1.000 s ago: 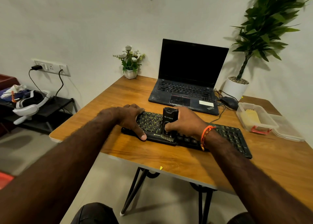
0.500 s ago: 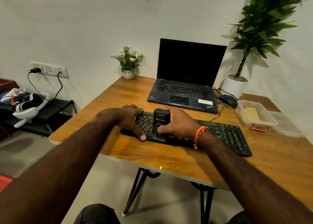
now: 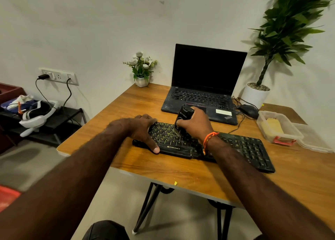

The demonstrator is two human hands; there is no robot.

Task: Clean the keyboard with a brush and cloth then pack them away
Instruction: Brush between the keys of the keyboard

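A black keyboard (image 3: pixel 243 148) lies across the wooden desk (image 3: pixel 181 169) in front of me. My right hand (image 3: pixel 196 125) grips a black brush (image 3: pixel 183 115), tilted, its bristles down on the upper rows of the keyboard's left half. My left hand (image 3: pixel 145 129) lies flat over the keyboard's left end, thumb on its front edge. A yellow cloth (image 3: pixel 272 127) lies inside a clear plastic box (image 3: pixel 290 131) at the right.
An open laptop (image 3: pixel 201 96) stands behind the keyboard, with a black mouse (image 3: pixel 250 111) and cables to its right. The box's lid (image 3: pixel 315 140) lies beside the box. A small flower pot (image 3: pixel 142 71) and a tall potted plant (image 3: pixel 257 94) stand at the back.
The brush has moved from the keyboard's front rows to its back rows and tilted. My left hand has stayed on the keyboard's left end.
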